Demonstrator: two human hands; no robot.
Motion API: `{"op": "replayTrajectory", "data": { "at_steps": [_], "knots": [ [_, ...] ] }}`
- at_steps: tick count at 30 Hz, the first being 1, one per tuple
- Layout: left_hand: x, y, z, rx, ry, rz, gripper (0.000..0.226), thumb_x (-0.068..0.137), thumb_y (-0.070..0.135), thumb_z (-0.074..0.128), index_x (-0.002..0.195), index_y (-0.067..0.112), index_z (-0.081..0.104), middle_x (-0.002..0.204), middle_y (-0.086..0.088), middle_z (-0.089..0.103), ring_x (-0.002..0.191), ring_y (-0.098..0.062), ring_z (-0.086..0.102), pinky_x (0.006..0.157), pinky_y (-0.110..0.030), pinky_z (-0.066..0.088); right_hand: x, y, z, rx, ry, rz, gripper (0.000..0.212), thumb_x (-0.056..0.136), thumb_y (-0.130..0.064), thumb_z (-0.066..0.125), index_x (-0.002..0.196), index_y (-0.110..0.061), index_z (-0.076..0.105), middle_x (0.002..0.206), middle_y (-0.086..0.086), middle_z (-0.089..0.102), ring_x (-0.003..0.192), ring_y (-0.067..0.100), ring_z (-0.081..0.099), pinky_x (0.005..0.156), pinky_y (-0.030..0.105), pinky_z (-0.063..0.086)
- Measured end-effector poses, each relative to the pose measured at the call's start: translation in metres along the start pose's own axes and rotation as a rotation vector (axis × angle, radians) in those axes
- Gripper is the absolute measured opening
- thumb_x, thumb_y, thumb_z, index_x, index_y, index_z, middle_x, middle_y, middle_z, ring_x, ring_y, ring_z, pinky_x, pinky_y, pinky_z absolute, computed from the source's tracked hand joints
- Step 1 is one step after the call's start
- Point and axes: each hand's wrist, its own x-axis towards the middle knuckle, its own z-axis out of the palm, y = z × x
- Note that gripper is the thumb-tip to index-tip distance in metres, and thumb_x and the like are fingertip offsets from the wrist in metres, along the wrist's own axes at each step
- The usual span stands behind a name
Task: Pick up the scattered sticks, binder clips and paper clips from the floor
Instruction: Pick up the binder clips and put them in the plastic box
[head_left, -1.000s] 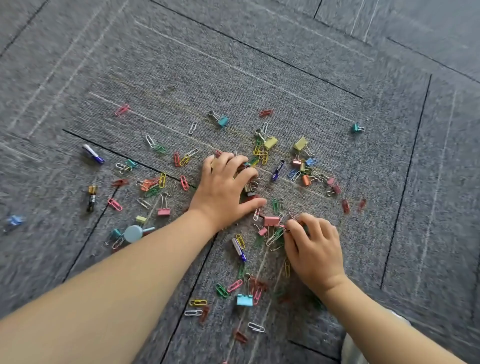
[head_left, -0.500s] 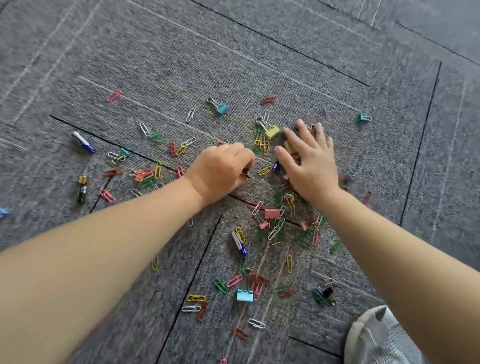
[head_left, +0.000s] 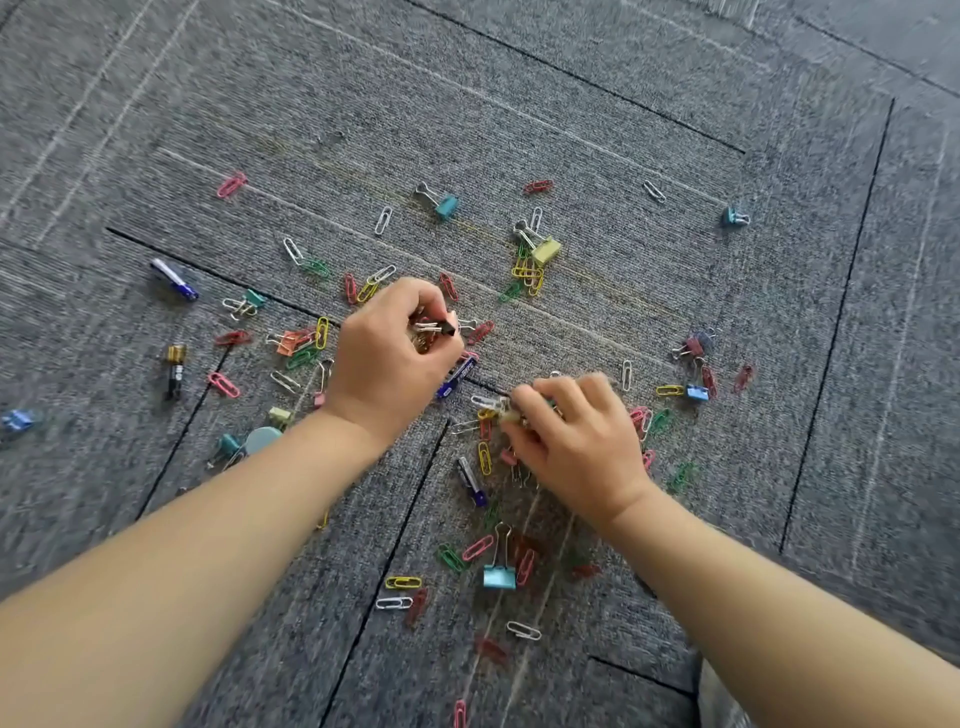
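Dozens of paper clips (head_left: 484, 458) and binder clips (head_left: 499, 577) are left on the carpet (head_left: 623, 156) | left hand (head_left: 395, 358) is closed on gathered clips (unchanged) | right hand (head_left: 576, 441), pulled back from the far cluster, is now pinching clips nearer | early stage is judged.

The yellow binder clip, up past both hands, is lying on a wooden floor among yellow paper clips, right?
Not quite: the head view shows the yellow binder clip on grey carpet, not wood. It does lie past both hands, with yellow paper clips beside it.
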Motion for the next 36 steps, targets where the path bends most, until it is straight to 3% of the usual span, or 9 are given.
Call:
{"op": "replayTrajectory", "data": {
  "at_steps": [3, 6, 10, 14, 16, 20, 23, 27, 36],
  "knots": [
    [0.006, 0.014, -0.003, -0.093, -0.002, -0.195, 0.020, 0.081, 0.007, 0.066, 0.077, 0.020, 0.051, 0.064, 0.017, 0.048, 0.044, 0.002, 0.041, 0.045, -0.006, 0.032, 0.014, 0.012, 0.000, -0.022, -0.029, 0.091, 0.017, 0.085, -0.021, 0.061, 0.071, -0.012, 0.067, 0.066, 0.004, 0.058, 0.057, 0.022, 0.048, 0.047, 0.026, 0.040],
    [0.021, 0.029, -0.006, -0.265, -0.022, -0.497, 0.025, 0.083, 0.007, 0.062, 0.069, 0.025, 0.049, 0.060, 0.009, 0.049, 0.046, -0.001, 0.043, 0.045, -0.019, 0.038, 0.028, 0.019, -0.008, -0.021, -0.175, 0.339, 0.016, 0.077, -0.021, 0.066, 0.063, -0.015, 0.063, 0.063, -0.002, 0.059, 0.054, 0.022, 0.048, 0.048, 0.019, 0.033],
    [0.043, 0.073, -0.016, -0.636, -0.052, -0.811, 0.023, 0.084, 0.000, 0.056, 0.066, 0.014, 0.051, 0.060, -0.001, 0.044, 0.050, -0.017, 0.039, 0.043, -0.027, 0.034, 0.056, 0.031, -0.059, 0.161, -0.411, 1.031, 0.020, 0.083, -0.028, 0.056, 0.067, -0.018, 0.060, 0.059, -0.006, 0.051, 0.056, 0.014, 0.046, 0.050, 0.023, 0.028],
    [0.055, 0.162, -0.049, -0.856, -0.158, -0.941, 0.019, 0.086, -0.001, 0.049, 0.071, 0.009, 0.047, 0.062, -0.001, 0.042, 0.046, -0.009, 0.037, 0.037, -0.021, 0.029, 0.083, 0.039, -0.152, 0.839, 0.024, 1.805, 0.027, 0.078, -0.031, 0.060, 0.060, -0.013, 0.052, 0.059, 0.005, 0.051, 0.053, 0.022, 0.045, 0.052, 0.030, 0.037],
    [0.054, 0.220, -0.076, -0.957, -0.178, -1.001, 0.019, 0.086, 0.001, 0.049, 0.071, 0.012, 0.046, 0.060, 0.000, 0.041, 0.041, -0.006, 0.036, 0.036, -0.020, 0.028, 0.089, 0.036, -0.219, 1.138, 0.207, 1.961, 0.024, 0.082, -0.027, 0.057, 0.063, -0.017, 0.046, 0.054, 0.001, 0.043, 0.039, 0.014, 0.037, 0.040, 0.021, 0.028],
    [0.033, 0.348, -0.143, -1.211, -0.190, -1.044, 0.029, 0.086, 0.004, 0.047, 0.063, 0.019, 0.039, 0.050, 0.005, 0.034, 0.033, -0.005, 0.029, 0.035, -0.013, 0.023, 0.087, 0.009, -0.374, 1.587, 0.370, 1.888, 0.024, 0.080, -0.021, 0.047, 0.058, -0.021, 0.035, 0.046, -0.005, 0.030, 0.029, 0.010, 0.021, 0.032, 0.011, 0.015],
    [0.004, 0.452, -0.193, -1.364, -0.327, -0.973, 0.031, 0.088, 0.005, 0.041, 0.061, 0.020, 0.034, 0.042, 0.007, 0.030, 0.029, -0.004, 0.026, 0.033, -0.011, 0.021, 0.075, -0.021, -0.511, 1.824, 0.567, 1.730, 0.024, 0.076, -0.019, 0.043, 0.055, -0.021, 0.031, 0.039, -0.006, 0.028, 0.027, 0.010, 0.019, 0.034, 0.007, 0.015],
    [-0.056, 0.596, -0.261, -1.437, -0.504, -0.764, 0.034, 0.090, 0.006, 0.033, 0.060, 0.020, 0.027, 0.035, 0.008, 0.025, 0.024, -0.006, 0.022, 0.032, -0.010, 0.017, 0.029, -0.078, -0.695, 1.790, 0.803, 1.498, 0.035, 0.091, -0.030, 0.034, 0.058, -0.021, 0.029, 0.034, -0.006, 0.029, 0.024, 0.009, 0.021, 0.039, 0.005, 0.022],
    [-0.243, 0.854, -0.351, -1.478, -0.860, -0.511, 0.035, 0.089, 0.007, 0.034, 0.058, 0.020, 0.024, 0.034, 0.005, 0.020, 0.025, -0.008, 0.019, 0.034, -0.011, 0.014, -0.116, -0.208, -1.000, 1.598, 1.357, 1.361, 0.039, 0.087, -0.039, 0.057, 0.057, -0.020, 0.041, 0.043, -0.006, 0.039, 0.024, 0.009, 0.033, 0.033, 0.008, 0.026]
  ]
}}
